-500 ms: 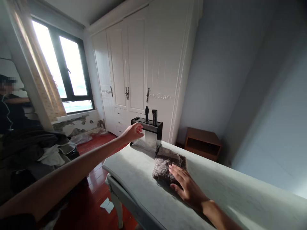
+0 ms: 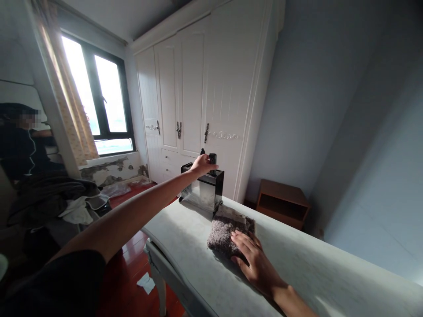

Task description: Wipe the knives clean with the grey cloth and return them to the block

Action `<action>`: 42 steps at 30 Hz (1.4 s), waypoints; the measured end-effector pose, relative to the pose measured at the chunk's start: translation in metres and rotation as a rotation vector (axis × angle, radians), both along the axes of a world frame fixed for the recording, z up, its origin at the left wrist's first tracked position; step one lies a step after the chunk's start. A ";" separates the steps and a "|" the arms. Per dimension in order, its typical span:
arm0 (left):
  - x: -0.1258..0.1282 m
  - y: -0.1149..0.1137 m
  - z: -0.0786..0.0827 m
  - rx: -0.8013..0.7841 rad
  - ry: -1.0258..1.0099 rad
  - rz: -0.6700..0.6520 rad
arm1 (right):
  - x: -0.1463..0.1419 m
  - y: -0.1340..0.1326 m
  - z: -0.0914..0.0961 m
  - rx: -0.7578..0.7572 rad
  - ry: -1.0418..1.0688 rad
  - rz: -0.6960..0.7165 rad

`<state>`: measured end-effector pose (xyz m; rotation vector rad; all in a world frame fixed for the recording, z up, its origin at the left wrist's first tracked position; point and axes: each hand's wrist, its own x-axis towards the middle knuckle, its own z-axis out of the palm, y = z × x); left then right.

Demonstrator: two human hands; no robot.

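Observation:
A knife holder [image 2: 219, 187] with a black frame and see-through sides stands near the far left end of the white table [image 2: 280, 246]. Two black handles stick up from its top. My left hand [image 2: 202, 166] is at the top of the holder, its fingers closed around the handle of the right-hand knife [image 2: 213, 158]; the other handle [image 2: 202, 151] is partly behind that hand. A folded, fluffy grey-brown towel [image 2: 221, 233] lies just in front of the holder. On its right part rests my right hand [image 2: 253, 259], flat with fingers stretched out.
A white wardrobe [image 2: 191, 88] fills the back wall, and a brown nightstand [image 2: 282, 200] is beyond the table. At left, dark clothes [image 2: 53, 198] are heaped below a seated person [image 2: 26, 145]. Paper [image 2: 146, 283] lies on the red floor.
My left hand has moved right and up from in front of the holder to the knife handle and closed on it. My right hand stays on the towel. The view has shifted slightly.

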<state>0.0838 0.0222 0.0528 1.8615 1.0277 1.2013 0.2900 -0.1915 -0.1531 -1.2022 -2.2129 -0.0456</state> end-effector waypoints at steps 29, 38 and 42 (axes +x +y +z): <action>-0.003 -0.006 0.043 0.003 -0.135 0.029 | -0.005 -0.006 0.016 0.026 0.072 -0.132; -0.006 -0.004 0.093 0.076 -0.194 0.035 | -0.005 0.001 0.001 0.115 0.227 -0.165; -0.006 -0.005 0.116 0.119 -0.235 0.025 | -0.005 0.003 -0.002 0.092 0.272 -0.144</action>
